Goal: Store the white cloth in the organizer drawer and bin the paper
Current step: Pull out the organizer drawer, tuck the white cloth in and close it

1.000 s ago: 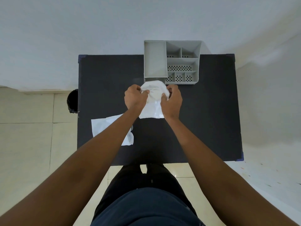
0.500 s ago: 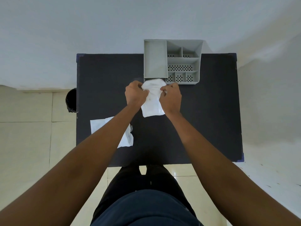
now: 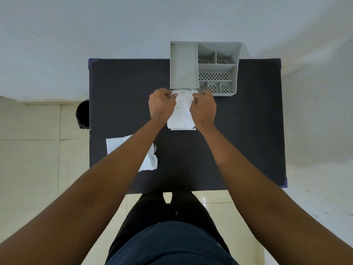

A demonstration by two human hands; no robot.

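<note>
A grey organizer (image 3: 217, 66) stands at the table's far edge. Its drawer (image 3: 183, 128) is pulled out toward me below the organizer's left section. The white cloth (image 3: 181, 113) lies bunched in that drawer. My left hand (image 3: 161, 104) grips the cloth's far left corner and my right hand (image 3: 203, 106) grips its far right corner, both just in front of the organizer. A white sheet of paper (image 3: 150, 161) lies on the table's near left part, largely hidden under my left forearm.
The black table (image 3: 248, 140) fills the middle of the view. A black bin (image 3: 83, 113) stands on the tiled floor just past the table's left edge. A pale wall rises behind the organizer.
Both hands have moved the cloth away from me and down into the open drawer; the cloth now lies flatter and longer, with its far end at the organizer's front.
</note>
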